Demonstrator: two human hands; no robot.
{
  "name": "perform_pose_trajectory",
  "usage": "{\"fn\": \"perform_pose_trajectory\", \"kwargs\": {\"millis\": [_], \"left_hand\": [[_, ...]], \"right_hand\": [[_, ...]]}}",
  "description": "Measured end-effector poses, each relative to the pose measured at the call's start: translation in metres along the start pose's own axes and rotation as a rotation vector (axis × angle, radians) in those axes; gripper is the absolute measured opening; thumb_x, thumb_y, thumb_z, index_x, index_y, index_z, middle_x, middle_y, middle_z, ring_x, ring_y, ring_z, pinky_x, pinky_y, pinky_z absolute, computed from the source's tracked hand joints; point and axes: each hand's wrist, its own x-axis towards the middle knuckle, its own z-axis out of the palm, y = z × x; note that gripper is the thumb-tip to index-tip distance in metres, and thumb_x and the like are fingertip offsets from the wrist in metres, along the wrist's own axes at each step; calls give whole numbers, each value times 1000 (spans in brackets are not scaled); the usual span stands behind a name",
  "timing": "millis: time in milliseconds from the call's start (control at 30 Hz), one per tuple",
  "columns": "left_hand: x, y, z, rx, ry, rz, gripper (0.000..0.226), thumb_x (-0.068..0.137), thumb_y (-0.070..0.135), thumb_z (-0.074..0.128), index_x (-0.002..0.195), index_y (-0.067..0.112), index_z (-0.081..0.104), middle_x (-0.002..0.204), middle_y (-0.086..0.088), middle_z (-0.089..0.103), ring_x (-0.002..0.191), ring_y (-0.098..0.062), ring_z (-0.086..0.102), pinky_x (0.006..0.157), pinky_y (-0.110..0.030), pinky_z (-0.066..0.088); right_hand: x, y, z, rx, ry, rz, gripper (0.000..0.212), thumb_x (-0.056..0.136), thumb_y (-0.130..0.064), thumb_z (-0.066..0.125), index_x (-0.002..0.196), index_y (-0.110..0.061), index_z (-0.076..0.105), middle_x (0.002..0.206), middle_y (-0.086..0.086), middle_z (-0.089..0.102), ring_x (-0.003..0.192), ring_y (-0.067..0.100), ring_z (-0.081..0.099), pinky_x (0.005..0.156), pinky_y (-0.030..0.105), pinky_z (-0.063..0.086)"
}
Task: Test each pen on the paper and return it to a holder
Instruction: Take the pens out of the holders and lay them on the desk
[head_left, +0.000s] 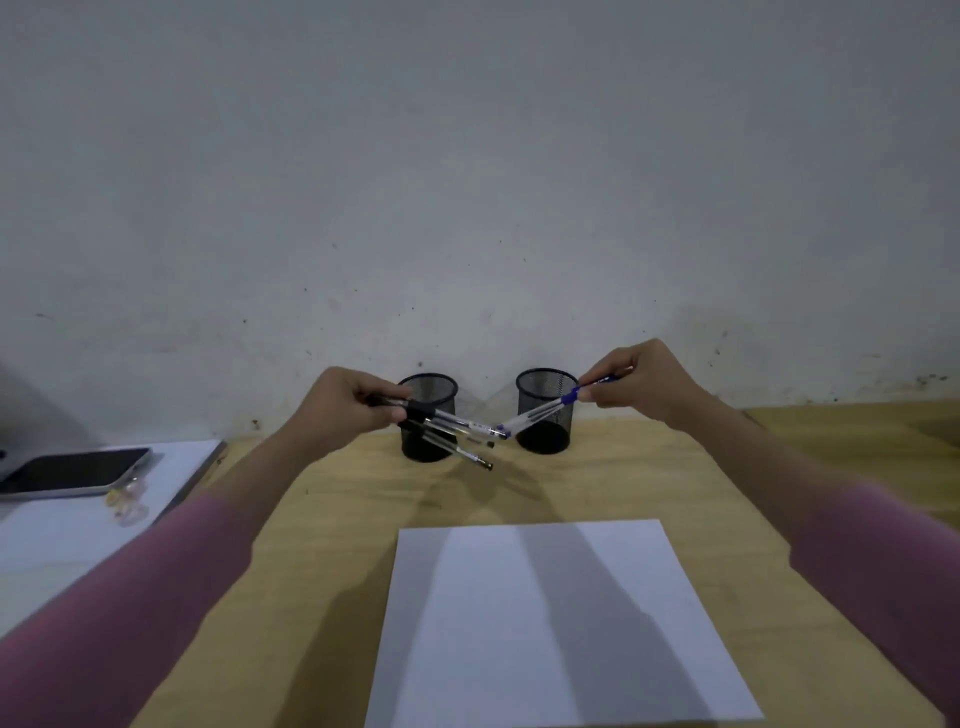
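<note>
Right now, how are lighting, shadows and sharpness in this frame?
Head view: dim, bluish light; arm shadows stripe the paper; pens in the left hand look slightly soft; wide-angle bends the table edge; no glare.

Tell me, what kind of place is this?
Probably a desk for writing, at home or in an office. There are two mesh pen holders by the wall, white paper on the wooden table, and a phone.

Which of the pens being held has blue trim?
The pen in the right hand; the bunch in the left hand has black grips.
</note>
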Motion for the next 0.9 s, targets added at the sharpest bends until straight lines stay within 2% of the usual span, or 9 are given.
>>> {"fn": "perform_pose_trajectory", "kwargs": {"millis": [67, 133, 267, 433, 533, 600, 733, 833, 900], "left_hand": [[-9, -25, 21, -44, -25, -72, 29, 72, -12, 69, 96, 5, 69, 54, 15, 68, 50, 4, 58, 52, -7, 44], [-14, -48, 38, -60, -29, -136, 27, 73, -11, 69, 91, 9, 71, 57, 12, 69, 54, 0, 58, 53, -7, 45], [-9, -79, 56, -30, 21, -201, 26, 75, -3, 71, 100, 1, 70, 82, -5, 68, 77, -14, 60, 60, -4, 44], [0, -95, 68, 198, -42, -113, 26, 78, 8, 70, 103, 17, 71, 98, 2, 67, 92, -9, 58, 72, -2, 37], [1, -102, 74, 263, -55, -75, 30, 82, 9, 66, 108, 23, 69, 109, 5, 65, 102, -7, 56, 90, -14, 37], [0, -106, 78, 296, -54, -35, 33, 84, 9, 63, 113, 24, 66, 119, 4, 64, 111, -8, 55, 97, -19, 35], [-3, -110, 83, 354, -64, 42, 39, 86, 12, 60, 124, 22, 59, 123, 1, 63, 115, -15, 56, 97, -23, 40], [-6, -112, 83, 427, -24, 77, 46, 84, 20, 61, 129, 18, 53, 114, -6, 61, 105, -24, 54, 92, -41, 47], [-7, -111, 82, 428, 40, 62, 54, 80, 27, 63, 131, 13, 51, 112, -9, 56, 104, -27, 51, 92, -38, 44]], "right_hand": [[-11, 24, 12, 7, 18, 73, 19, 65, 4, 81, 82, 5, 74, 55, 3, 62, 50, 11, 57, 56, 20, 55], [-18, 46, 24, 14, 35, 152, 18, 65, 5, 82, 80, 4, 73, 58, 6, 60, 53, 15, 55, 55, 22, 54], [-21, 80, 43, 63, 48, 242, 17, 66, 6, 81, 80, 5, 72, 67, 9, 61, 60, 19, 55, 51, 17, 51], [-12, 104, 55, -256, -2, 189, 13, 68, -9, 83, 73, -16, 74, 79, -1, 67, 74, 11, 59, 64, 18, 43], [-8, 107, 58, -338, -62, 123, 11, 70, -7, 81, 78, -12, 75, 79, -1, 66, 78, 13, 60, 66, 17, 42], [-7, 107, 59, -370, -81, 89, 11, 71, -5, 80, 79, -10, 74, 80, -1, 64, 81, 14, 59, 68, 15, 41], [-5, 108, 59, -392, -99, 77, 14, 71, -5, 79, 83, -10, 74, 88, -1, 63, 89, 17, 59, 73, 17, 41], [-5, 106, 61, -467, -97, 42, 17, 70, -9, 81, 85, -14, 74, 96, 0, 62, 93, 16, 56, 80, 23, 41], [-5, 103, 64, -515, -93, -2, 19, 70, -10, 81, 86, -15, 74, 100, 3, 63, 94, 15, 55, 80, 23, 41]]}}
